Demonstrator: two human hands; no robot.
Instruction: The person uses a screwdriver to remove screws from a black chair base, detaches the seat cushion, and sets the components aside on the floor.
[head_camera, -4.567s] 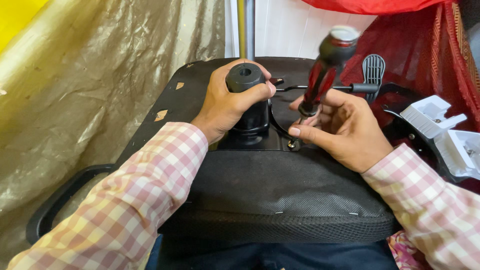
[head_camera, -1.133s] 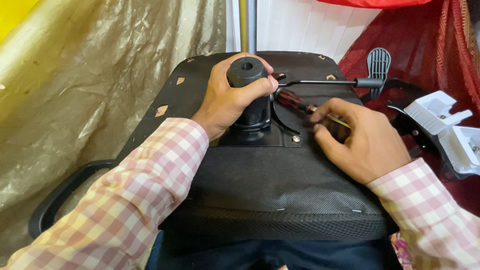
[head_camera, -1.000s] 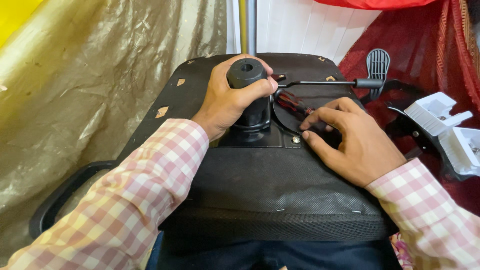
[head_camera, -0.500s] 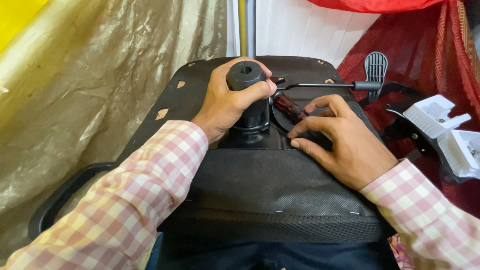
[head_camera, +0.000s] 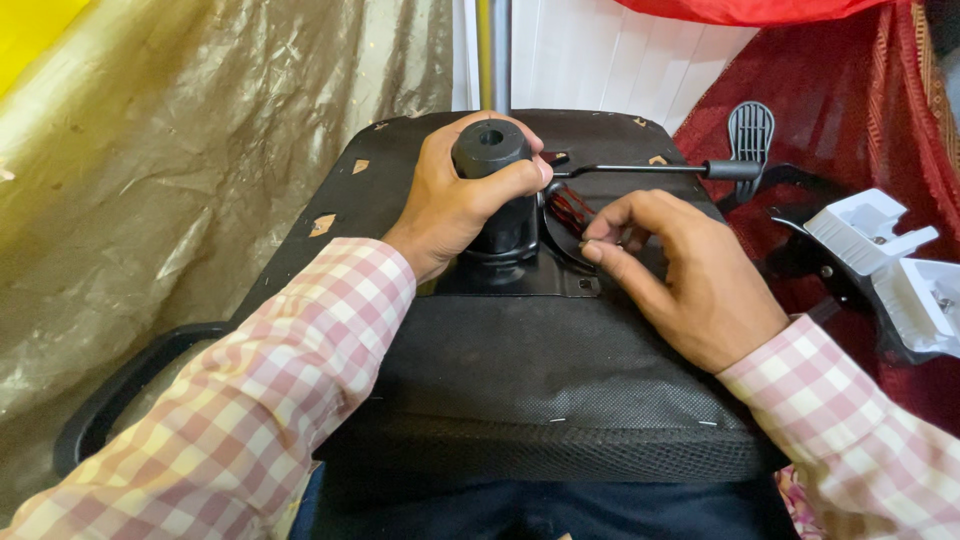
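An upturned office chair seat, black fabric stapled along its near edge, lies across a person's lap as the underside mechanism gets attention. The right hand curls over a red-handled screwdriver lying flat on the metal base plate, fingers loosely closed on it; the left hand wraps tightly round the black cylinder housing. One plate screw looks seated; the work appears only partway through. Beyond, the adjustment lever juts right
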